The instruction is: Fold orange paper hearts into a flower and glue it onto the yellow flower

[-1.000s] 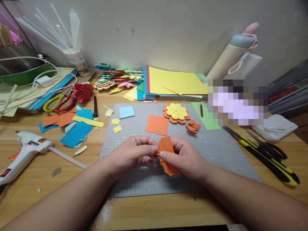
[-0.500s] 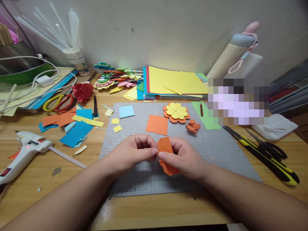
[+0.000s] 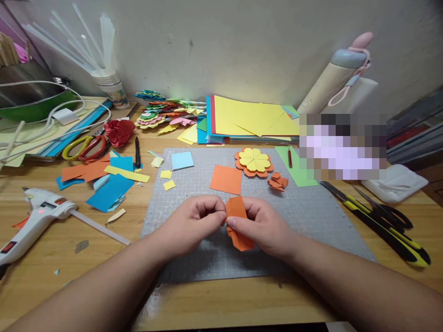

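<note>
My right hand is closed on a folded orange paper piece, its thumb pressed on the front face. Thumb and fingertips of my left hand pinch the left edge of that same piece. Both hands are above the grey cutting mat. Beyond them on the mat lie an orange paper square, a yellow-and-orange paper flower and a small folded orange paper bundle. What my left fingertips hold beyond the paper's edge is too small to make out.
A glue gun lies at left, near paper scraps and scissors. At right are a utility knife and black scissors. A coloured paper stack and a cup of glue sticks stand at the back.
Both hands stay together on the orange paper piece. My left hand and the paper have shifted very slightly left; the objects on the table have not moved.
</note>
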Demonstrator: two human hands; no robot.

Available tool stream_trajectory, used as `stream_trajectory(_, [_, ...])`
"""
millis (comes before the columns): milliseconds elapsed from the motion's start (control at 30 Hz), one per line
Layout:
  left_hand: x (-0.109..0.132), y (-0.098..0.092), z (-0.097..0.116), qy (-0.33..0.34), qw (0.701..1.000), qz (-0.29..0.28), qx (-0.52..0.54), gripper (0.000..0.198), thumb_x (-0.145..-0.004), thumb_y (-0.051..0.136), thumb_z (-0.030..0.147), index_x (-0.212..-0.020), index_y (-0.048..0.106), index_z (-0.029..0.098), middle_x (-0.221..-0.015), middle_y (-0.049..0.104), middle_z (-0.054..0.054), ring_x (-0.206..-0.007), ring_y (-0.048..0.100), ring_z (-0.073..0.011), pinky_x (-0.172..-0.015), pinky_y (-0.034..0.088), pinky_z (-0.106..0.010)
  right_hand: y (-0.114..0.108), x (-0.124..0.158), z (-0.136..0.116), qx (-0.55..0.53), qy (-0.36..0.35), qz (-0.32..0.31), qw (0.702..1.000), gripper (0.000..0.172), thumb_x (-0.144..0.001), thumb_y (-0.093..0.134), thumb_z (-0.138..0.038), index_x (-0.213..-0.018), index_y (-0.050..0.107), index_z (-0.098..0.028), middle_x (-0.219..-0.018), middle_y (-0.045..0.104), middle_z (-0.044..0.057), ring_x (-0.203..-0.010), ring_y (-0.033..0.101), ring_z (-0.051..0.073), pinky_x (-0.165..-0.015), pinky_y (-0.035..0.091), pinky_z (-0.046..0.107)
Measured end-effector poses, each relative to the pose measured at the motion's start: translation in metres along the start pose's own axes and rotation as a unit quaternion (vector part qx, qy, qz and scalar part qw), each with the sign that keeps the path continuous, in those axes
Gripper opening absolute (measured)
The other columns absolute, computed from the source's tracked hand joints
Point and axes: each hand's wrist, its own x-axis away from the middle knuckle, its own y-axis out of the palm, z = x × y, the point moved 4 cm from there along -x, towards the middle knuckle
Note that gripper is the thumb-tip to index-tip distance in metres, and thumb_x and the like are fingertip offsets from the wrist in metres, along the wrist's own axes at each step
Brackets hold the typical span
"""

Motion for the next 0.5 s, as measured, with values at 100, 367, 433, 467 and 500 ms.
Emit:
stream_trajectory(100, [0.0013, 0.0011, 0.0017, 0.024, 0.999, 0.01, -0.027, 0.02, -0.076, 0.053, 0.027, -0.06, 0.044, 0.019, -0.058, 0.036, 0.006, -0.058, 0.032, -0.0109, -0.055, 0.027, -0.024, 0.0009, 0.0006, 0.0009, 0.023, -0.009, -0.004, 1.0, 0.016, -0.079, 0.06, -0.03, -0.073, 0.053, -0.017, -0.065, 0.05, -0.003, -0.057, 0.043, 0.009, -0.051, 0.036, 0.021])
stream_trajectory(367, [0.0019, 0.0022, 0.0039, 0.035, 0.999, 0.018, -0.007, 0.021, -0.083, 0.05, 0.032, -0.066, 0.049, 0.019, -0.061, 0.044, 0.005, -0.059, 0.038, -0.0113, -0.056, 0.03, -0.024, -0.0016, 0.0012, -0.0007, 0.019, -0.024, 0.022, 0.999, 0.019, -0.084, 0.054, -0.032, -0.072, 0.054, -0.017, -0.064, 0.051, -0.002, -0.054, 0.043, 0.009, -0.048, 0.035, 0.02])
stream_trajectory(433, [0.0021, 0.0026, 0.0042, 0.035, 0.999, 0.017, -0.017, 0.021, -0.082, 0.051, 0.03, -0.065, 0.049, 0.018, -0.061, 0.044, 0.005, -0.059, 0.038, -0.0111, -0.056, 0.03, -0.024, -0.0016, 0.001, -0.0007, 0.025, -0.028, 0.022, 0.999, 0.019, -0.084, 0.054, -0.031, -0.071, 0.054, -0.017, -0.064, 0.051, -0.002, -0.055, 0.043, 0.009, -0.049, 0.035, 0.02])
stream_trajectory(467, [0.0023, 0.0027, 0.0046, 0.036, 0.999, 0.019, -0.026, 0.021, -0.081, 0.052, 0.03, -0.065, 0.049, 0.018, -0.061, 0.044, 0.005, -0.059, 0.038, -0.011, -0.056, 0.03, -0.024, -0.0017, 0.0008, -0.0006, 0.031, -0.029, 0.023, 0.999, 0.019, -0.084, 0.055, -0.031, -0.07, 0.053, -0.017, -0.064, 0.051, -0.002, -0.055, 0.043, 0.009, -0.049, 0.035, 0.021])
stream_trajectory(500, [0.0025, 0.0029, 0.0051, 0.039, 0.998, 0.021, -0.035, 0.021, -0.081, 0.052, 0.029, -0.064, 0.049, 0.018, -0.06, 0.043, 0.005, -0.059, 0.037, -0.0109, -0.056, 0.03, -0.024, -0.0019, 0.0007, -0.0005, 0.036, -0.029, 0.025, 0.999, 0.019, -0.083, 0.055, -0.031, -0.07, 0.053, -0.017, -0.064, 0.051, -0.002, -0.056, 0.043, 0.009, -0.05, 0.035, 0.021])
